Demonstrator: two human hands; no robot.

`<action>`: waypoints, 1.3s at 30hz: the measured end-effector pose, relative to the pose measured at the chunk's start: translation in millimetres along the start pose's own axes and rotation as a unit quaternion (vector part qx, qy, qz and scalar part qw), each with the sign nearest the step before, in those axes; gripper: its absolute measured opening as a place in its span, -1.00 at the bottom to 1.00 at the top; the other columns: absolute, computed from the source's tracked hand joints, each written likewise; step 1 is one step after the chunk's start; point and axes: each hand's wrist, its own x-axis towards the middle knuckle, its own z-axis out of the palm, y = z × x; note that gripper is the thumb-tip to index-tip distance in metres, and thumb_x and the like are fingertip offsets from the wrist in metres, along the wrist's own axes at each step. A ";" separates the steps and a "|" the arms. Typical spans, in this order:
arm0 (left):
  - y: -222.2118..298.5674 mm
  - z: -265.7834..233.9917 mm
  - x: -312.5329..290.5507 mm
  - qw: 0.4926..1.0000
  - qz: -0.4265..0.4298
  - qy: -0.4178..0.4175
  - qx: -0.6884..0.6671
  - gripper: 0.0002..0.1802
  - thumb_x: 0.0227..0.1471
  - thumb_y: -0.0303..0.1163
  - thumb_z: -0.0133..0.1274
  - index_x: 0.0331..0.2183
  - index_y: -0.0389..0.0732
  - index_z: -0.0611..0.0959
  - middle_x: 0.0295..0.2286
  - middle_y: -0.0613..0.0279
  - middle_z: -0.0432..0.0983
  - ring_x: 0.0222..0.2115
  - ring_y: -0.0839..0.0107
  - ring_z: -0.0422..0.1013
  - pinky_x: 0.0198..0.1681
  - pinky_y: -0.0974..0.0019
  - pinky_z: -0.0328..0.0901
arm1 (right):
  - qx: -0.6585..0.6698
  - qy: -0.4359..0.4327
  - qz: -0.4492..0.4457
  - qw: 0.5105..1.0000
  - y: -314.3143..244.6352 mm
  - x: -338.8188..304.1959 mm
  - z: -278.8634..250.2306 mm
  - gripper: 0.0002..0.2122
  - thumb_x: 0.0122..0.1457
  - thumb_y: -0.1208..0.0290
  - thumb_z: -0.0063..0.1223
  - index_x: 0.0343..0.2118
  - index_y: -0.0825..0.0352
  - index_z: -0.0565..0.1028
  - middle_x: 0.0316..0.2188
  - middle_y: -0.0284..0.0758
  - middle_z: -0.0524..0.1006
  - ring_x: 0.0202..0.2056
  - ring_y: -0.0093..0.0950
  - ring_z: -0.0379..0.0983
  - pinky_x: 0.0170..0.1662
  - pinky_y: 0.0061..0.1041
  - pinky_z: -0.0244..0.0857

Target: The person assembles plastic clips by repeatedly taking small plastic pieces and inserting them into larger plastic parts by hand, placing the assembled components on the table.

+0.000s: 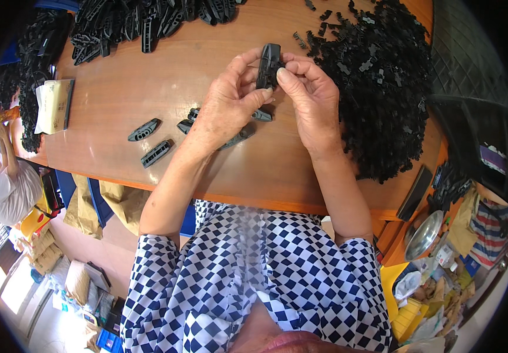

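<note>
Above the table, between both hands, a black elongated plastic part (270, 59) is held upright. My left hand (224, 103) is closed around its left side, thumb near the lower end. From the right, my right hand (318, 112) pinches the part's edge with thumb and fingers; whether a smaller piece sits under that thumb I cannot make out. Similar dark boat-shaped parts lie on the wood: one (144, 129) and another (156, 153) left of my left forearm, one (262, 115) below the hands. Several more are partly hidden by my left wrist.
A big heap of small black clips (377, 88) covers the table's right side. Long black parts (148, 23) are piled at the far edge. A tissue pack (55, 106) stands at the left. Beyond it is another person (16, 188). A metal basin (423, 235) sits at the lower right.
</note>
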 end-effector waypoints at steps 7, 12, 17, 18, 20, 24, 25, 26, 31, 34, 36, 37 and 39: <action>-1.0 0.3 2.6 1.000 0.001 0.008 0.004 -0.40 0.00 -0.72 -0.04 0.11 -0.31 0.27 -0.19 0.14 0.49 -0.25 0.52 0.44 -0.24 0.49 0.40 | -0.030 -0.026 0.022 0.999 -1.9 4.8 -2.1 -0.91 0.09 0.58 0.13 -0.35 0.42 0.47 -0.17 -0.31 0.44 -0.25 -0.60 0.43 -0.15 -0.64 0.37; -1.4 2.0 7.0 0.999 0.021 -0.007 0.039 -0.40 0.03 -0.68 -0.03 0.12 -0.27 0.25 -0.21 0.14 0.48 -0.25 0.49 0.44 -0.26 0.49 0.41 | -0.061 -0.009 0.054 0.997 -1.9 8.5 -4.6 -0.85 0.10 0.59 0.10 -0.26 0.43 0.43 -0.26 -0.31 0.49 -0.23 -0.60 0.44 -0.17 -0.64 0.38; -6.1 1.1 7.3 1.000 -0.003 -0.016 0.014 -0.39 0.04 -0.64 0.00 0.12 -0.27 0.22 -0.21 0.13 0.46 -0.22 0.49 0.43 -0.22 0.48 0.39 | -0.037 -0.084 0.058 0.994 -9.9 13.5 -2.1 -0.65 0.19 0.57 -0.01 0.02 0.50 0.24 -0.21 -0.20 0.50 -0.23 -0.55 0.47 -0.19 -0.63 0.40; -8.2 1.6 8.3 1.000 -0.003 -0.003 0.005 -0.38 0.03 -0.63 0.01 0.12 -0.27 0.21 -0.22 0.13 0.46 -0.22 0.49 0.43 -0.20 0.47 0.38 | -0.011 -0.088 0.086 0.992 -10.7 13.1 -2.6 -0.63 0.19 0.55 -0.01 0.03 0.51 0.24 -0.21 -0.20 0.51 -0.23 -0.54 0.47 -0.20 -0.62 0.42; -6.5 5.3 14.3 1.000 -0.003 -0.001 0.013 -0.39 0.04 -0.64 0.01 0.12 -0.26 0.22 -0.24 0.14 0.48 -0.24 0.48 0.44 -0.16 0.44 0.36 | -0.024 -0.105 0.065 0.992 -10.5 18.3 -5.4 -0.65 0.19 0.54 0.01 0.01 0.52 0.28 -0.20 -0.20 0.51 -0.23 -0.54 0.48 -0.22 -0.62 0.42; -1.8 8.1 19.1 0.999 0.014 0.001 0.049 -0.36 0.03 -0.65 0.01 0.14 -0.19 0.21 -0.30 0.16 0.50 -0.27 0.49 0.45 -0.17 0.42 0.36 | -0.038 -0.095 0.077 0.992 -16.4 23.3 -2.6 -0.69 0.18 0.54 0.02 -0.04 0.52 0.33 -0.24 -0.22 0.53 -0.25 -0.55 0.49 -0.24 -0.63 0.42; -0.4 8.8 20.8 0.999 0.018 -0.008 0.043 -0.35 0.03 -0.65 0.01 0.14 -0.16 0.21 -0.31 0.17 0.51 -0.28 0.49 0.46 -0.18 0.42 0.37 | -0.056 -0.091 0.055 0.993 -15.1 24.6 -3.5 -0.71 0.17 0.53 0.03 -0.07 0.53 0.35 -0.26 -0.22 0.54 -0.27 -0.56 0.49 -0.26 -0.63 0.42; -0.6 8.3 22.0 0.999 0.018 -0.009 0.043 -0.35 0.03 -0.65 0.01 0.14 -0.16 0.21 -0.31 0.17 0.51 -0.28 0.49 0.46 -0.18 0.42 0.37 | -0.073 -0.088 0.033 0.993 -14.1 26.1 -4.0 -0.72 0.16 0.53 0.04 -0.09 0.54 0.37 -0.29 -0.23 0.55 -0.29 -0.57 0.49 -0.27 -0.63 0.42; -4.4 -3.2 21.2 0.998 0.002 -0.034 0.049 -0.41 0.05 -0.63 0.01 0.09 -0.09 0.24 -0.32 0.18 0.52 -0.30 0.46 0.48 -0.25 0.38 0.40 | -0.145 -0.109 0.056 0.982 -18.9 27.3 -4.0 -0.75 0.14 0.52 0.06 -0.13 0.50 0.40 -0.32 -0.24 0.56 -0.34 -0.58 0.49 -0.30 -0.62 0.40; 20.2 -6.6 12.8 0.980 -0.056 -0.089 0.171 -0.51 0.08 -0.57 -0.01 0.05 -0.06 0.29 -0.33 0.16 0.53 -0.31 0.43 0.50 -0.26 0.36 0.40 | -0.320 -0.163 0.017 0.933 -42.7 39.7 -22.1 -0.76 0.09 0.37 0.14 -0.24 0.41 0.48 -0.25 -0.30 0.54 -0.22 -0.49 0.47 -0.17 -0.51 0.34; 29.7 -10.0 8.9 0.955 -0.065 -0.111 0.266 -0.61 0.10 -0.44 0.01 -0.02 -0.06 0.37 -0.33 0.13 0.55 -0.40 0.32 0.52 -0.35 0.31 0.41 | -0.601 -0.108 -0.226 0.759 -42.5 53.6 -39.0 -0.70 0.01 0.30 0.20 -0.24 0.37 0.50 -0.18 -0.27 0.50 -0.06 -0.34 0.38 -0.03 -0.34 0.23; 29.8 -12.1 7.2 0.907 0.036 -0.144 0.394 -0.66 0.09 -0.39 0.03 -0.06 -0.07 0.41 -0.34 0.12 0.55 -0.44 0.23 0.52 -0.39 0.25 0.41 | -0.597 -0.111 -0.227 0.761 -37.8 59.0 -38.5 -0.70 0.01 0.30 0.20 -0.24 0.37 0.50 -0.18 -0.27 0.50 -0.06 -0.34 0.38 -0.03 -0.34 0.23; 24.9 -17.5 9.9 0.833 0.194 -0.154 0.495 -0.74 0.02 -0.33 0.09 -0.18 -0.09 0.53 -0.42 0.14 0.52 -0.46 0.09 0.49 -0.42 0.12 0.38 | -0.738 -0.051 -0.301 0.602 -27.0 67.2 -39.6 -0.72 -0.04 0.32 0.22 -0.28 0.35 0.52 -0.14 -0.23 0.46 0.02 -0.24 0.30 0.02 -0.21 0.15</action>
